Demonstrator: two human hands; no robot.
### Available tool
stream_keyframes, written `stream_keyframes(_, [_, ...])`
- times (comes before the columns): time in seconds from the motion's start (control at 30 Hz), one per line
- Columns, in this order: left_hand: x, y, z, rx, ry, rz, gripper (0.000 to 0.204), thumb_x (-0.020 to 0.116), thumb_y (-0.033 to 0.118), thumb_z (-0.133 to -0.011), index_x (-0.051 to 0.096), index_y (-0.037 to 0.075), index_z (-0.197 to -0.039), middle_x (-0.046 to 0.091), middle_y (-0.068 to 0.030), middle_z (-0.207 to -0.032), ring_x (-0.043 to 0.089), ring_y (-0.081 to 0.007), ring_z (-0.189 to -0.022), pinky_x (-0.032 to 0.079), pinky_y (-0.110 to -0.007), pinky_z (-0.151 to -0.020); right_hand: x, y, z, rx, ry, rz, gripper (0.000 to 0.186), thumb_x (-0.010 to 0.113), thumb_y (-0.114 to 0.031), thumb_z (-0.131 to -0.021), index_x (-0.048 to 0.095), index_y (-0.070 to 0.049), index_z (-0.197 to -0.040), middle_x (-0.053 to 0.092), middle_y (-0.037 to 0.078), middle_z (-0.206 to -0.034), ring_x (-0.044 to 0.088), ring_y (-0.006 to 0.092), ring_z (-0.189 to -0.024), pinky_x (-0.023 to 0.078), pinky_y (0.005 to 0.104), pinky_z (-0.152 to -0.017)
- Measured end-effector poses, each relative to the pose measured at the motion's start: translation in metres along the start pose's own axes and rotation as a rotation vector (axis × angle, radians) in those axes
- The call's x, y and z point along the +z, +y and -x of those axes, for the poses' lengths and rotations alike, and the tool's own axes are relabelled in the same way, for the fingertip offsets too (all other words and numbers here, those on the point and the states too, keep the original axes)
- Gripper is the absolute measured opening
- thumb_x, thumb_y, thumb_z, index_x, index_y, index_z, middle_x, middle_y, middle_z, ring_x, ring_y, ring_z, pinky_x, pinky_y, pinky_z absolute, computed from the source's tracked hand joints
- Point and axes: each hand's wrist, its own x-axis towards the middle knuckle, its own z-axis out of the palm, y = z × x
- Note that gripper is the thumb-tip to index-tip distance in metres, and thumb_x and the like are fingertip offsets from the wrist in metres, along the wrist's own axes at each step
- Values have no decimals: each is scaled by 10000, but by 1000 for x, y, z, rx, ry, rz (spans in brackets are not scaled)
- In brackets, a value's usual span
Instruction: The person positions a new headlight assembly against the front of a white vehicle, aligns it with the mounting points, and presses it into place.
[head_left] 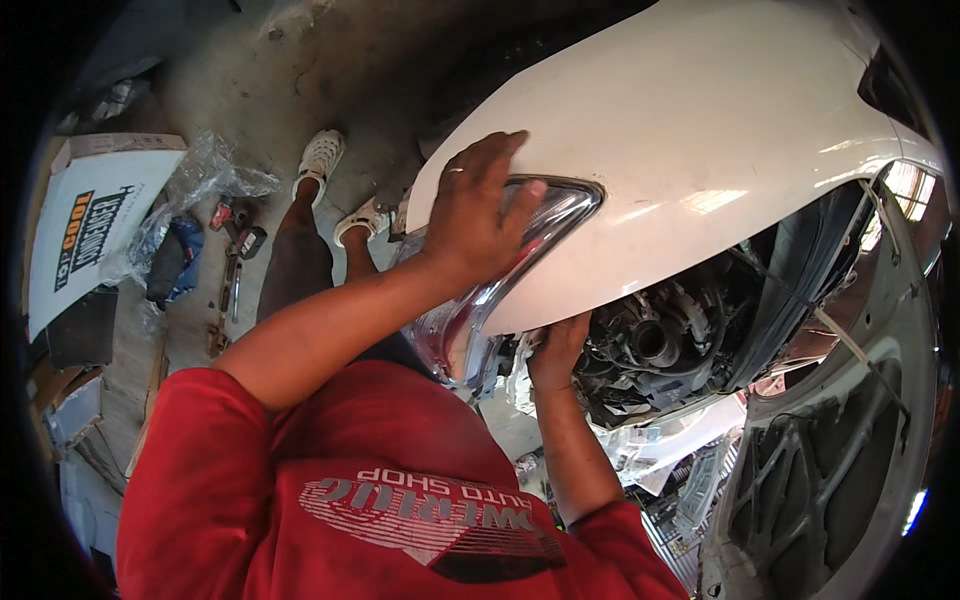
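Note:
A clear headlight (447,328) with a chrome and red interior sits at the corner of a white car fender (690,130). Across the lamp's upper part lies my left hand (478,215), open, fingers stretched toward the fender and thumb apart over the lens. My right hand (560,355) reaches up behind the headlight, at the fender's inner edge beside the engine bay (655,345). Its fingertips are hidden there, so what it touches, if anything, cannot be made out.
The raised hood (825,480) stands at the lower right, with a thin prop rod (845,335) by it. On the floor at left lie a cordless power tool (240,232), clear plastic wrap (205,175) and a white cardboard box (105,215). My clogs (322,155) stand beside the car.

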Motion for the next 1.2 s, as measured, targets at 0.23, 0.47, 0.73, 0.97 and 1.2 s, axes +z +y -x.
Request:
stream_keyframes(0.23, [9,-8,14,19,-23,-88,484,519,345,-1019,538,7,-1365,554,-314,-1324,524,-467,-1250,399,-463,-1076,11,-13,-6,-46,-14,1,444,465,-230,-1056,431,74,-1378,552,161,-1306,525,217,-1178,399,338,-1025])
stream_keyframes(0.47, [-22,-32,60,-320,183,122,557,522,439,-1019,546,-18,-1336,607,-279,-1270,567,-457,-1186,439,-457,-1034,10,-21,-9,-116,22,172,499,533,-257,-1047,428,111,-1367,547,245,-1334,522,305,-1226,373,371,-1067])
stream_keyframes(0.73, [8,-131,198,-626,217,283,637,456,542,-1016,586,-5,-1314,631,-222,-1269,588,-342,-1204,413,-378,-1060,10,-14,-2,-42,15,34,435,479,-214,-1043,418,86,-1353,535,210,-1301,515,266,-1206,379,371,-1054])
stream_keyframes(0.97, [7,-110,187,-736,319,482,504,567,424,-998,616,-2,-1263,678,-212,-1139,620,-313,-1104,442,-373,-996,9,-12,-1,34,30,-44,590,479,-433,-1044,370,-26,-1457,494,131,-1377,493,236,-1243,375,387,-1065])
stream_keyframes(1.2, [9,-111,193,-750,302,344,516,585,445,-981,614,28,-1282,636,-231,-1222,599,-363,-1153,446,-407,-1016,2,-5,-5,48,42,29,437,447,-416,-1050,489,-59,-1300,549,92,-1252,528,199,-1149,398,354,-1007])
